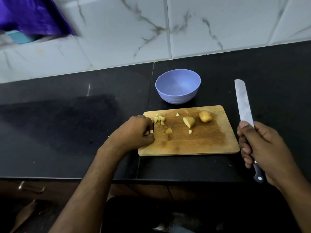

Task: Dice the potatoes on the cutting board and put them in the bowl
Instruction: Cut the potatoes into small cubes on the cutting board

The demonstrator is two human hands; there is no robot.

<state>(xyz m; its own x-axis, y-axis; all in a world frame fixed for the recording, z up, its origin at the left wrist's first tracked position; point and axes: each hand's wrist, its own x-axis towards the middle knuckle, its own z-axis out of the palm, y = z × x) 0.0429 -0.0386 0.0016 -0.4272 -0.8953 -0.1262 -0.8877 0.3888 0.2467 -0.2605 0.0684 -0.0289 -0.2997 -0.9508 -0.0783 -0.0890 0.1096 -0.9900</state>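
Left grip [134, 132] hides dice [151, 131] — bowl [178, 86] beyond

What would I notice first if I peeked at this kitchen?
Probably the long knife, which the right hand grips by the handle, blade pointing away, off the right side of the wooden cutting board. Next, the empty purple bowl standing on the black counter just behind the board. On the board lie a whole potato, a cut half and small dice, some gathered by the left hand.
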